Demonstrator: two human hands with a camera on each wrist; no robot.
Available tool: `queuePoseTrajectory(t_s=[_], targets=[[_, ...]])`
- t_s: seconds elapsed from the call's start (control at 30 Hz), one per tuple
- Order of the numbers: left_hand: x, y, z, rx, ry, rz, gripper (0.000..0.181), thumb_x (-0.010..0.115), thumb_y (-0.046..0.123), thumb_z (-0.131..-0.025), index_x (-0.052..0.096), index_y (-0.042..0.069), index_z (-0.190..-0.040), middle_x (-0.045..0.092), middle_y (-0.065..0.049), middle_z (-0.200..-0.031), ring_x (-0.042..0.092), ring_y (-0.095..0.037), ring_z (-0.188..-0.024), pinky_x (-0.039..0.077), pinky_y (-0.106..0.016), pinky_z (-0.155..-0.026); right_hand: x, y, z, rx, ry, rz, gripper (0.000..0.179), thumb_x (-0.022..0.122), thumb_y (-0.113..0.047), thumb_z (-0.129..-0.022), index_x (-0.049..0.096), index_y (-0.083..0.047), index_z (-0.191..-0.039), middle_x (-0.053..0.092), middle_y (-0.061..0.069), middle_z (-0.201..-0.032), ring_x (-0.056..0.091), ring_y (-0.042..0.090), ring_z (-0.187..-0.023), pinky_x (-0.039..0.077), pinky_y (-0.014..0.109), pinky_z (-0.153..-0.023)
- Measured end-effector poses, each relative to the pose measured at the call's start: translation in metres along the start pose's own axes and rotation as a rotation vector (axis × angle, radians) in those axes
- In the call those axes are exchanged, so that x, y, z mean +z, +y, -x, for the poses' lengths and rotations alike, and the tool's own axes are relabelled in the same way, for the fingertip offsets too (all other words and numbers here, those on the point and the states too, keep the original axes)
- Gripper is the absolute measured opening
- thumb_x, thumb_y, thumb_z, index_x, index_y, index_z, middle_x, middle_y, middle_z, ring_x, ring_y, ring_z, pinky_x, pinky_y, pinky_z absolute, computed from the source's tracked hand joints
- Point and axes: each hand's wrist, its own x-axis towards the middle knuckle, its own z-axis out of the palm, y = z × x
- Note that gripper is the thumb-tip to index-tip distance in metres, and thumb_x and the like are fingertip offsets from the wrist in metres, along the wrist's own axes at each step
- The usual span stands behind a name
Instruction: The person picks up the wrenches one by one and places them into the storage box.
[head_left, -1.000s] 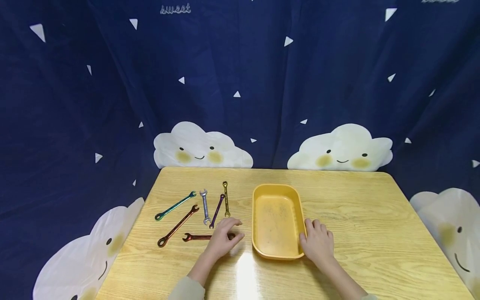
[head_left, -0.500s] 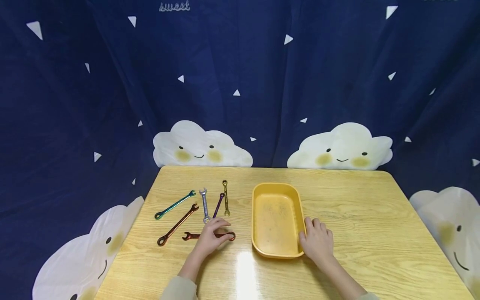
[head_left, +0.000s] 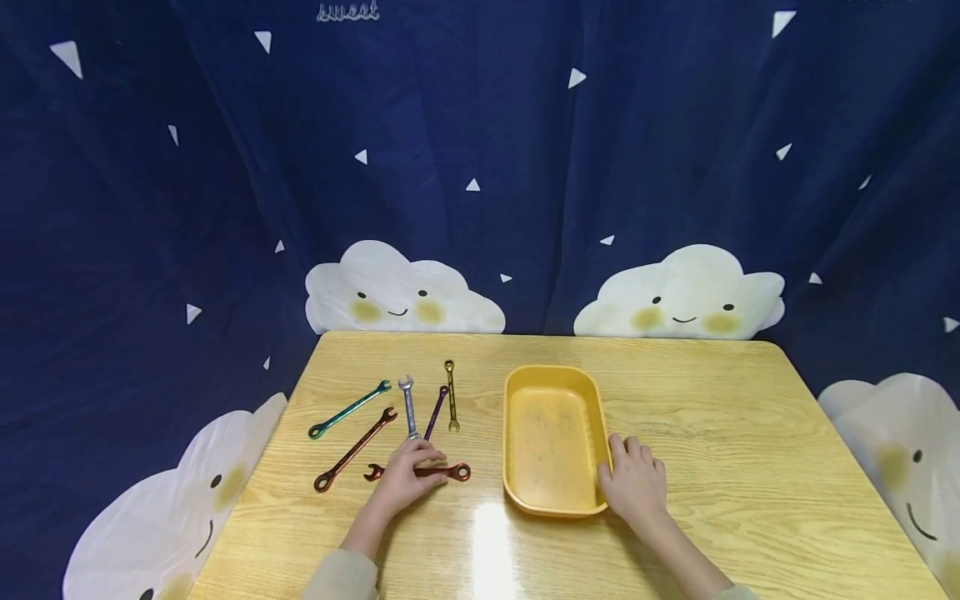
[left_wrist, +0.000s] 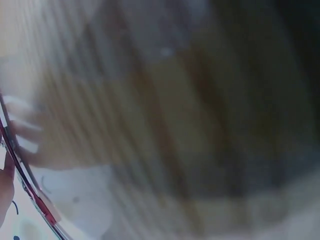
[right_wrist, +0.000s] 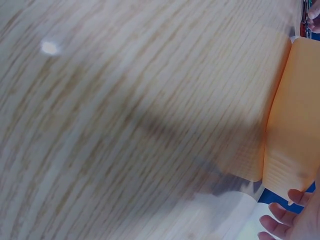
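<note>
Red combination wrench (head_left: 450, 472): left hand (head_left: 403, 478) half-curled over, hold unclear; right hand (head_left: 637, 483) pinches tray (head_left: 551, 450) at four o'clock. Probably grasping; wants closing.

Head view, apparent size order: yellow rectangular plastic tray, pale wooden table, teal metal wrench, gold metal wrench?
1. Pale wooden table
2. Yellow plastic tray
3. Teal metal wrench
4. Gold metal wrench, visibly shorter

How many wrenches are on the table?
6: red wrench at the left hand; silver, purple and gold beyond it; teal and copper farther left. The hand partly covers some.
</note>
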Motion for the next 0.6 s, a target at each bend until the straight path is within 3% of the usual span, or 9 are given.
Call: queuePoseTrajectory(t_s=[0.23, 0.47, 0.6], targets=[[0.001, -0.005, 0.002, -0.019, -0.017, -0.011, 0.023, 0.079, 0.020, -0.069, 0.072, 0.016, -0.090, 0.057, 0.005, -0.091, 0.049, -0.014, -0.090, 0.034, -0.043, -0.086, 0.000, 0.000, 0.000, 0.010, -0.012, -0.004, 0.036, 0.048, -0.022, -0.087, 0.047, -0.004, -0.118, 0.049, 0.017, -0.104, 0.047, 0.038, -0.096, 0.036, 0.054, -0.075], [0.006, -0.011, 0.003, 0.079, 0.028, -0.077, 0.021, 0.079, 0.019, -0.068, 0.073, 0.017, -0.088, 0.056, 0.006, -0.088, 0.048, -0.013, -0.086, 0.034, -0.039, -0.080, 0.000, 0.000, 0.000, 0.007, -0.005, -0.005, 0.036, 0.049, -0.022, -0.087, 0.047, -0.004, -0.118, 0.049, 0.016, -0.103, 0.047, 0.038, -0.094, 0.036, 0.054, -0.074], [0.008, -0.011, 0.003, 0.071, 0.039, -0.069, 0.020, 0.079, 0.019, -0.068, 0.073, 0.016, -0.087, 0.056, 0.006, -0.087, 0.049, -0.013, -0.086, 0.033, -0.037, -0.078, 0.000, 0.000, 0.000, 0.005, -0.003, -0.005, 0.036, 0.048, -0.022, -0.087, 0.048, -0.004, -0.118, 0.049, 0.016, -0.102, 0.047, 0.038, -0.094, 0.036, 0.054, -0.074]])
